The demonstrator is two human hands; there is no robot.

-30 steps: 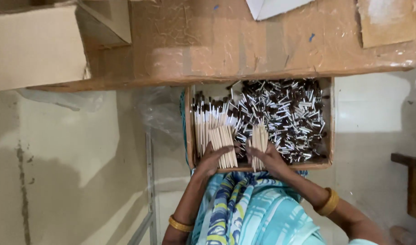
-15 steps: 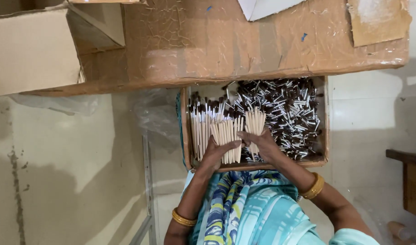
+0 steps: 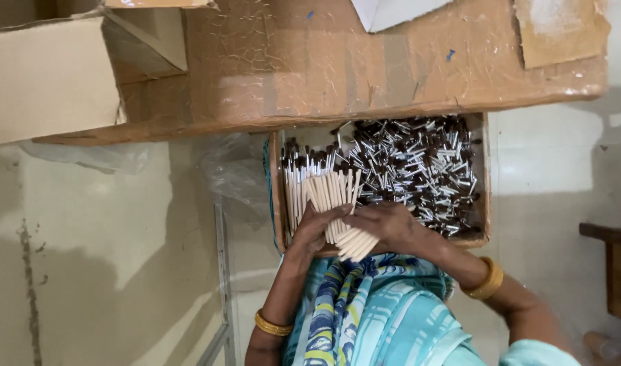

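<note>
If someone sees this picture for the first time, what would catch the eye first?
Probably the shallow cardboard box in the middle, packed with small brushes with pale handles, metal collars and dark tips. At its near edge, the left hand and right hand gather a bundle of brushes. Gold bangles shine on both wrists.

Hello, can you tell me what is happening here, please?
A person holds a bundle of pale wooden brush handles between both hands, the left hand and the right hand, over a shallow cardboard box on their lap. The box holds a neat row of handles at its left and a loose heap of dark-tipped small brushes.
</note>
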